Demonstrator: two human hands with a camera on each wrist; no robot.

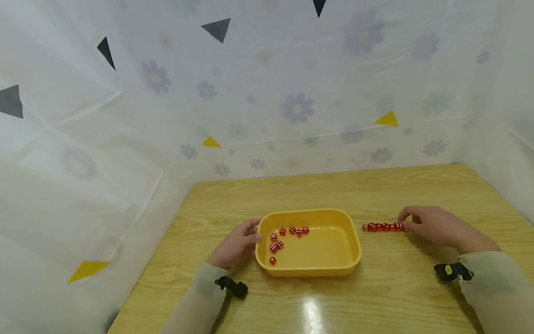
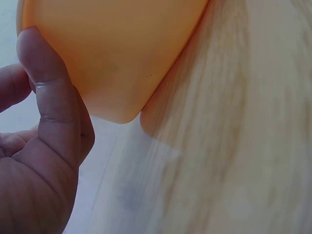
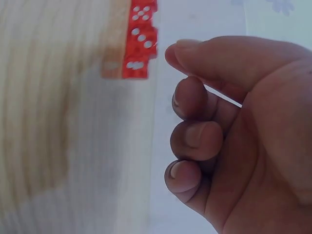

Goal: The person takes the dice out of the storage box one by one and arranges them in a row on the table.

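wood-grain table (image 1: 375, 297) fills the lower part of the head view. low in the frame, two sleeved forearms with black wrist mounts come in from the bottom edge. left of centre, the left hand (image 1: 235, 246) rests against the left wall of a yellow tray (image 1: 350, 260), thumb pressed to its outer side and fingers only loosely bent. loose red dice (image 1: 288, 236) lie in the tray's left half. to the right, the right hand (image 1: 434, 227) sits with curled fingers holding nothing, fingertips just beside the right end of a row of red dice (image 1: 384, 227) on the table. behind, a white flowered sheet (image 1: 292, 93) rises as a backdrop.
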